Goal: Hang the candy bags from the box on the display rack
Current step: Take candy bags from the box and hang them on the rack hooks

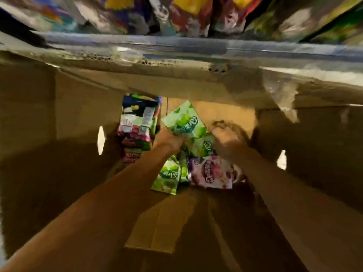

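Both my arms reach down into the box [82, 118]. My left hand [170, 139] is closed on the lower edge of a green bag [183, 119], fingers pinching it; the bag rises away from the hand, its long axis tilted up and slightly left, toward the far wall. My right hand [225, 137] is just right of it, over a second green bag [202, 146]; it is motion-blurred and I cannot tell whether it grips that bag or only rests on it. More stock lies nearer to me: a third green bag [169, 176] below the left wrist and a pink bag [213, 172] below the right hand. A stack of bags [137, 126] stands just left of the left hand, against the far wall. The rack [186, 14] with hung bags is up and beyond the box rim, well apart from both hands. Judgement: the left hand is the better placed for the lift. The held bag already points upward toward the rack, so the lift should run along its own axis, clearing the far flap.
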